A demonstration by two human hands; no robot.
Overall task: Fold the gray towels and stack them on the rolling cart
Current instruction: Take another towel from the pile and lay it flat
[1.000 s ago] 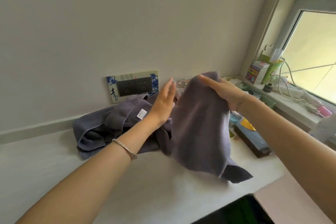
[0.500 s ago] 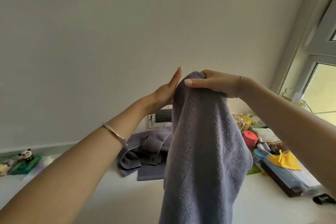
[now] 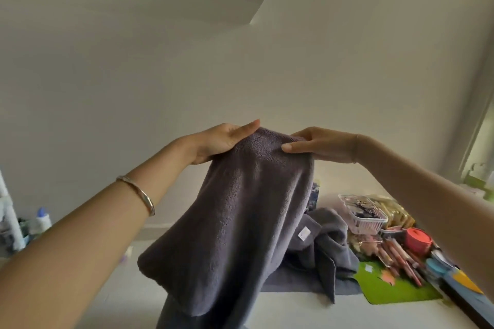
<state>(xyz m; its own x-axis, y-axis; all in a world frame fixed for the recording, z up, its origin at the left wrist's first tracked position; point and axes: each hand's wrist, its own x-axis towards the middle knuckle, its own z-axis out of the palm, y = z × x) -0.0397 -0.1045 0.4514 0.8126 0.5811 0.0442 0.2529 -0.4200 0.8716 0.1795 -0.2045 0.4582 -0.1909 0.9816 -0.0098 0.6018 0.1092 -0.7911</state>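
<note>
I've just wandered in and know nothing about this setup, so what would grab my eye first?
A gray towel hangs mid-frame, held up by its top edge between the left hand and right hand. Behind it a crumpled towel pile lies on the white counter, with a clear basket, red tub and green mat cluttered to its right.
</note>
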